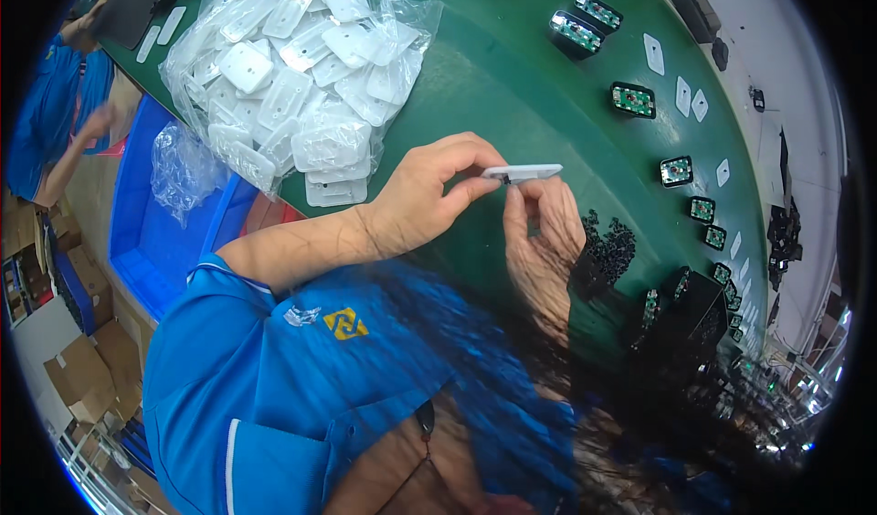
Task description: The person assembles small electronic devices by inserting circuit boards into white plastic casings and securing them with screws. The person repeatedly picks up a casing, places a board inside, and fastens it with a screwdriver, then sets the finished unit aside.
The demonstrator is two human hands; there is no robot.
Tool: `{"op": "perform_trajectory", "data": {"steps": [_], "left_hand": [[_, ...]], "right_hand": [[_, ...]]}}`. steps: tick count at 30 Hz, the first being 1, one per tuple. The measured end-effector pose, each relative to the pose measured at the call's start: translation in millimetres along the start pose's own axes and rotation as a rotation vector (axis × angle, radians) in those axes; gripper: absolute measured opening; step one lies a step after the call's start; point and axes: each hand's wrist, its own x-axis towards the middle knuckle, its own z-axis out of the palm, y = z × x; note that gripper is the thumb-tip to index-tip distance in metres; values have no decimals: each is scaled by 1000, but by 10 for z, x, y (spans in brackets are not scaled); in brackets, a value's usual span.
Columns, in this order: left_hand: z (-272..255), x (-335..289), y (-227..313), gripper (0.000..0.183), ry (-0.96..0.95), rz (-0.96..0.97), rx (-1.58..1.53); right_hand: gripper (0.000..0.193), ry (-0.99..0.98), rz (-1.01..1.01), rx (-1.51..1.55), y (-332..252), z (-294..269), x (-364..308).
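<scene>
My left hand [425, 189] pinches one end of a thin white plastic cover [534, 171] between thumb and forefinger, and the cover is held nearly edge-on above the table. Beneath it my right hand [546, 236] has curled fingers and thumb closed against the cover's underside. A small black piece [506, 180] shows under the cover, between the two thumb tips; which hand bears it I cannot tell. Beside my right hand lies a loose pile of tiny black parts [610, 245]. A large clear bag of white covers [306, 85] lies to the left of my hands.
On the green table [493, 67], black housings with green circuit boards [633, 100] run along the far and right side, with white covers [683, 96] beside them. A blue bin [151, 241] stands at the left. Another person's arm [78, 145] is at far left. Dark hair blurs the lower right.
</scene>
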Motion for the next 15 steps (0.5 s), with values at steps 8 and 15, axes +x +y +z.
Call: {"op": "perform_trajectory", "data": {"steps": [8,15], "left_hand": [[14,-48,44,14,-79,-103,49],[106,-12,27,15,-65,119,60]], "right_hand": [[11,-16,-138,-135,5,-43,-5],[14,9,58,-69,-90,-83,-50]]}}
